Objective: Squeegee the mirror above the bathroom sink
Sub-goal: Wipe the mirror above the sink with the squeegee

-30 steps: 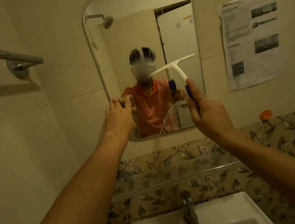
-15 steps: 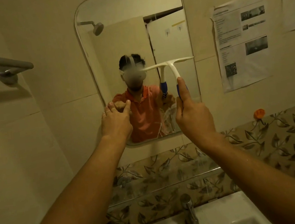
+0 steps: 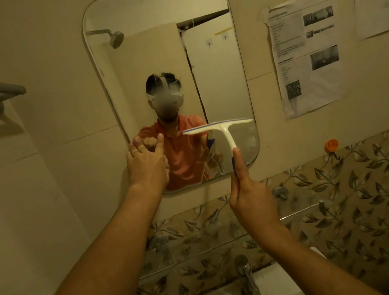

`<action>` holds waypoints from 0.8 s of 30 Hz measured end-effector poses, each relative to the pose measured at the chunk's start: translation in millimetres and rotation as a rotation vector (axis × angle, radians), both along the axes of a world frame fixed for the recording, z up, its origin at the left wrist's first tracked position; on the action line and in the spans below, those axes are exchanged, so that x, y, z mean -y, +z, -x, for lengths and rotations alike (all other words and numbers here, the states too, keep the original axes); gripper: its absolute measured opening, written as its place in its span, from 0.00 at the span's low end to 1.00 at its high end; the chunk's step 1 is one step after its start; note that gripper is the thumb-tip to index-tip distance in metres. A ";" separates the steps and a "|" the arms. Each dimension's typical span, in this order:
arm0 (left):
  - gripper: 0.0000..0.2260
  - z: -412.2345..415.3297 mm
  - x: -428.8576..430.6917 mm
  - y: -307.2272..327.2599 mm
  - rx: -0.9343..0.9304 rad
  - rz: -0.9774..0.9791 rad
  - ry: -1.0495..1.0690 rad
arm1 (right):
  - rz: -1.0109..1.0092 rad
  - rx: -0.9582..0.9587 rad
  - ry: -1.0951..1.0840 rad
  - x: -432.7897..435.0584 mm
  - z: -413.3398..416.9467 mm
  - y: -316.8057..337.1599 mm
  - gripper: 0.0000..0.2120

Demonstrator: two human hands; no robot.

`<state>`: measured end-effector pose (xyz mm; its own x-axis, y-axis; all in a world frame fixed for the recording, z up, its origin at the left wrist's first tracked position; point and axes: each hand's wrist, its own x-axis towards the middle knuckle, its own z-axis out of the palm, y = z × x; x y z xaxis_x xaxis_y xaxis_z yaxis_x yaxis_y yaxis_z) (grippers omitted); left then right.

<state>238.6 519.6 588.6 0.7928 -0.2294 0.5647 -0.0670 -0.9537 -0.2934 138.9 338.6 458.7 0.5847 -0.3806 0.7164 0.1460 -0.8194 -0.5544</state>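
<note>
White T-shaped squeegee (image 3: 220,129) lies level across lower mirror (image 3: 164,53).

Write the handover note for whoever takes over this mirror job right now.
Left hand: open, straight fingers resting at the lower left edge of the mirror.
Right hand: grips the squeegee by its blue-and-white handle, blade level across the lower right glass; contact cannot be told.
Done: glass above the blade looks streak-free.
Left: cloudy smears below the blade at the lower right; pull down to the bottom edge, then check the left side.
</note>
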 end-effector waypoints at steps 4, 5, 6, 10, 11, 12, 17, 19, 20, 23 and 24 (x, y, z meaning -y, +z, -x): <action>0.35 -8.1 0.1 -5.7 0.058 -0.007 -0.017 | -0.037 -0.050 0.022 -7.5 9.2 -27.0 0.36; 0.34 -10.3 -0.6 -7.2 0.076 -0.009 -0.018 | -0.040 -0.072 0.032 -8.3 12.2 -33.7 0.36; 0.34 -12.5 -1.0 -9.0 0.088 -0.017 -0.013 | -0.045 -0.095 0.038 -9.4 14.9 -39.4 0.36; 0.35 -19.2 -1.0 -13.5 0.122 -0.034 -0.013 | -0.050 -0.148 0.063 -8.4 24.5 -50.0 0.35; 0.35 -20.8 -1.3 -14.0 0.126 -0.032 -0.014 | -0.046 -0.155 0.073 -6.4 26.6 -48.6 0.35; 0.34 -21.9 -1.7 -14.3 0.130 -0.029 -0.015 | -0.046 -0.157 0.086 -4.2 28.8 -45.3 0.35; 0.32 -27.1 0.4 -15.0 0.118 -0.011 -0.018 | -0.106 -0.007 0.146 8.3 29.8 -2.0 0.33; 0.32 -28.0 0.6 -14.8 0.114 -0.011 -0.013 | -0.115 0.057 0.138 17.4 22.7 27.4 0.31; 0.32 -28.0 0.3 -14.5 0.114 -0.013 -0.013 | -0.109 0.079 0.132 21.8 19.3 44.2 0.30; 0.32 -27.6 1.4 -12.3 0.101 -0.016 -0.006 | -0.102 0.123 0.121 35.3 9.0 89.8 0.29; 0.31 -26.8 2.3 -11.0 0.095 -0.011 -0.004 | -0.111 0.134 0.114 39.3 5.9 102.2 0.28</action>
<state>265.4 517.3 577.6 0.7346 -0.2392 0.6349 -0.0420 -0.9500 -0.3094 133.0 299.3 560.9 0.5310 -0.3981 0.7480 0.3126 -0.7285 -0.6096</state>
